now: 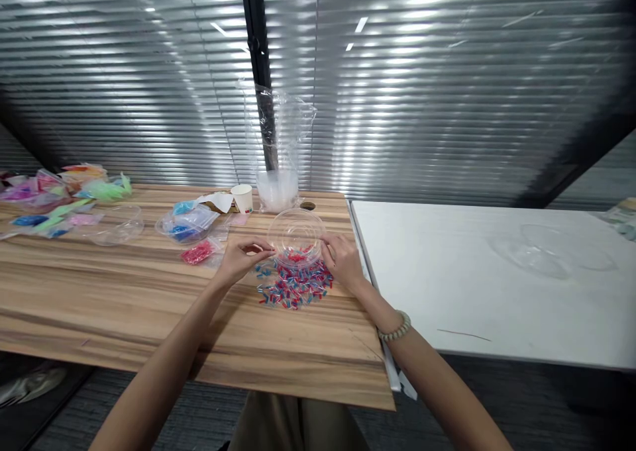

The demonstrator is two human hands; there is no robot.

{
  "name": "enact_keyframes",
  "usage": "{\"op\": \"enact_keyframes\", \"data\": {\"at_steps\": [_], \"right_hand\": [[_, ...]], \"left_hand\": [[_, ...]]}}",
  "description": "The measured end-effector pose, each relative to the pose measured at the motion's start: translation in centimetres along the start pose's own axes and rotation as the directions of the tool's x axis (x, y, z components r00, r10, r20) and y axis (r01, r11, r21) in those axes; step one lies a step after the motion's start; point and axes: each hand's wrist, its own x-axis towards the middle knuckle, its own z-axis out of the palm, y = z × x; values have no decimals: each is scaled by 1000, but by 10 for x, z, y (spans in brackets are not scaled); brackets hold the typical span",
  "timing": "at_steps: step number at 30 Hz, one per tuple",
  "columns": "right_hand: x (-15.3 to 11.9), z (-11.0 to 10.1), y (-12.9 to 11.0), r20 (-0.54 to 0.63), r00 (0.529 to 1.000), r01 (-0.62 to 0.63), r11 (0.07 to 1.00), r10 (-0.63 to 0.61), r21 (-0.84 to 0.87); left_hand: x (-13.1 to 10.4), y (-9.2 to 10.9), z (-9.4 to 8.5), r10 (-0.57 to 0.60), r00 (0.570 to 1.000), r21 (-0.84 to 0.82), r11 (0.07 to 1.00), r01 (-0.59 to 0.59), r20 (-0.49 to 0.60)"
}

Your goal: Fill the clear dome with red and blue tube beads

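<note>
A clear round plastic bowl point(297, 224) stands tilted at the far side of a loose pile of small red, blue and clear capsule-like pieces point(298, 285). Red pieces show in or through its lower part; I cannot tell which. My right hand point(342, 259) grips the bowl's right rim, thumb and fingers closed on it. At the bowl's left edge, my left hand point(246, 257) has thumb and forefinger pinched together. A tiny red spot shows at those fingertips, but what they hold is too small to make out.
Left of the pile lies a bag of red pieces point(197, 252). Behind are a paper cup point(242, 198), stacked clear tubs point(277, 189) and a bowl with blue packets point(183, 229). Colourful bags point(104, 183) fill the far left. Clear lids point(536, 255) lie on the white table point(447, 292).
</note>
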Motion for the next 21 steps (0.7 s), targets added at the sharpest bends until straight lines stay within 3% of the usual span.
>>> {"op": "enact_keyframes", "data": {"at_steps": [21], "right_hand": [[2,-2,-3,26,1000,1,1000,-1,18]], "left_hand": [[1,-6,2,6,1000,17,1000,-6,-2]]}}
